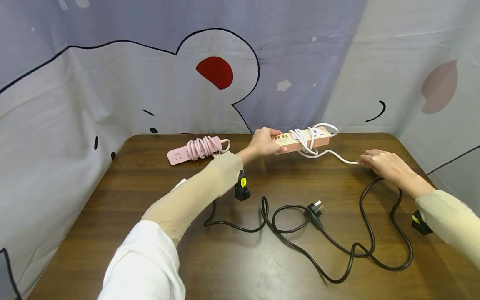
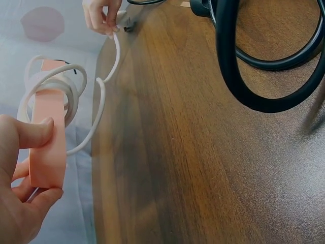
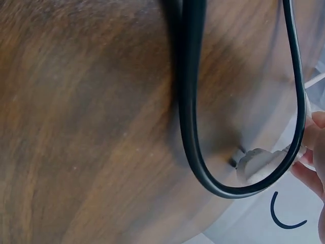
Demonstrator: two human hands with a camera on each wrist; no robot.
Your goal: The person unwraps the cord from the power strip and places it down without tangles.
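Left hand (image 1: pixel 263 142) grips an oblong peach plastic power strip (image 1: pixel 291 147); right of it, right hand (image 1: pixel 387 165) pinches its white cord (image 2: pixel 101 101).

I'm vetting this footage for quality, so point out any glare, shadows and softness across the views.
Head view: pale glare on the near tabletop; left wrist view: whitish sheen at the right edge, below the looped black cable; right wrist view: the tabletop's grain looks soft, with a dark shadow beside the black cable.

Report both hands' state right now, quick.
Left hand: holding the power strip by one end.
Right hand: holding the white cord near its plug.
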